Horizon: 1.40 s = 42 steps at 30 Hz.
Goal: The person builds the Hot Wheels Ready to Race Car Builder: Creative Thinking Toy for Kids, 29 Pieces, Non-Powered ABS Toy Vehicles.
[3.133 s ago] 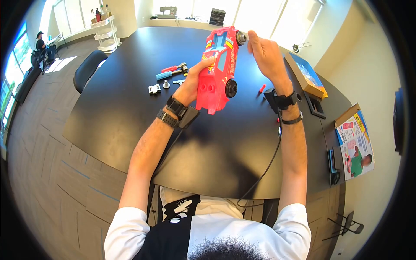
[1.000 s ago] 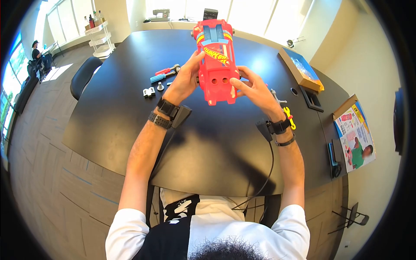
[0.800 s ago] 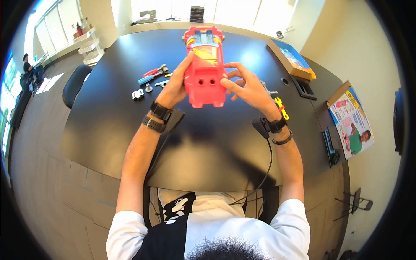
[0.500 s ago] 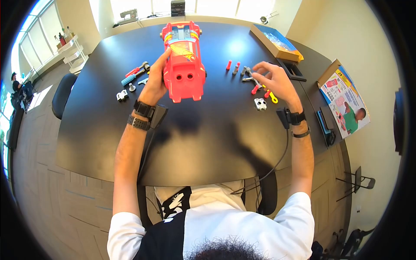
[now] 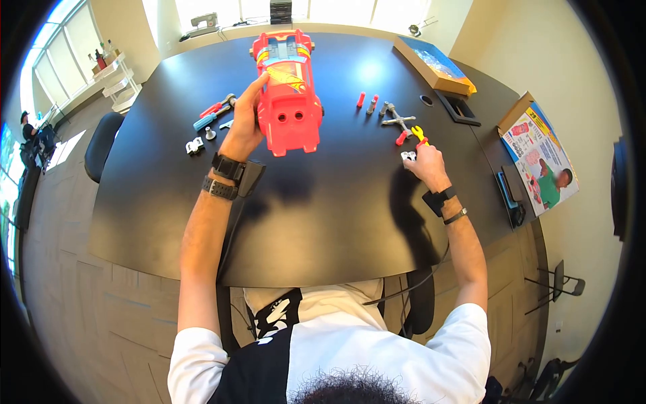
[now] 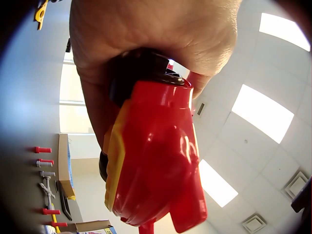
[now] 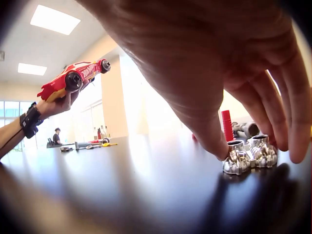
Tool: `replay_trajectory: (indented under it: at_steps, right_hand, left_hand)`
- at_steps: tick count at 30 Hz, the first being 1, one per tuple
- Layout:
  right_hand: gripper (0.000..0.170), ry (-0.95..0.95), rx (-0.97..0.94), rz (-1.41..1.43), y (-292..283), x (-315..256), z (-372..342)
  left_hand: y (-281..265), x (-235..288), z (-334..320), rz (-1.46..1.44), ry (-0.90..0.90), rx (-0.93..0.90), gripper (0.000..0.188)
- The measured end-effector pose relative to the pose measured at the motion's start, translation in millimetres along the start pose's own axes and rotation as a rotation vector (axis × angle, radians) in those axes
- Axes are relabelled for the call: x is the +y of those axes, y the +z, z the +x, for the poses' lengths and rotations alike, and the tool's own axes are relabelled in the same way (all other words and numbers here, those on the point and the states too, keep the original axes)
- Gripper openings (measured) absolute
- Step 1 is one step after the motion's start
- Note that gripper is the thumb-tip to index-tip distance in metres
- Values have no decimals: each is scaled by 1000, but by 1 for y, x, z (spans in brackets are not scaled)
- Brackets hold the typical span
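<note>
The left hand (image 5: pixel 245 128) grips a red toy car (image 5: pixel 289 101) by its side and holds it above the table; two round holes show in the car's near end. In the left wrist view the palm wraps over a black wheel of the red car (image 6: pixel 161 161). Low on the table at the right, the right hand (image 5: pixel 429 167) is at a small silver part (image 5: pixel 408 156). The right wrist view shows this chromed twin-holed part (image 7: pixel 249 155) standing on the table between the thumb and fingers of the right hand (image 7: pixel 209 73), thumb tip against its side.
Beyond the right hand lie a grey cross-shaped piece (image 5: pixel 398 120), a yellow wrench (image 5: pixel 418 133) and several red and grey pegs. Tools with blue (image 5: pixel 205 121) and red handles and a white part (image 5: pixel 194 145) lie left. Boxes (image 5: pixel 437 66) stand along the right side.
The right hand has left the car, swung right and come down to the silver part. The car, turned from side view to top view, has shifted left with the left hand.
</note>
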State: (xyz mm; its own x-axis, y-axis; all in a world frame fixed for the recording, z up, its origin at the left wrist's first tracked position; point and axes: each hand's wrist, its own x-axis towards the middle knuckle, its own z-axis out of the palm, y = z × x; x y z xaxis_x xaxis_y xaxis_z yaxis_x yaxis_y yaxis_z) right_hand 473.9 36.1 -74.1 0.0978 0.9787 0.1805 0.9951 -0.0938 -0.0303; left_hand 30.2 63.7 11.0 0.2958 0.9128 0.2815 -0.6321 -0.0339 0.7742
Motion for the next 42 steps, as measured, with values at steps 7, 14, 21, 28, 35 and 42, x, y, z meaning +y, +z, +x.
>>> replay_trajectory:
  at_steps: [7,14,21,28,35,42]
  right_hand:
    - [45,-220,220,396,-79,-78,-32]
    - [47,-452,405,689,-129,-185,-57]
    - [50,-495,466,570,-128,-237,-41]
    - [51,-570,463,648,-132,-231,-35]
    - [39,-388,294,509,-124,-133,28]
    - [35,-366,26,154,-38,-22,71]
  left_hand:
    - [-3,-3,1,60,2,18,57]
    - [6,-14,1,155,112,19,60]
    - [11,-11,-3,138,114,31,64]
    - [5,-7,-2,293,182,4,69]
    - [13,-1,-6,287,187,34,62]
    - [14,9,-8,170,160,35,61]
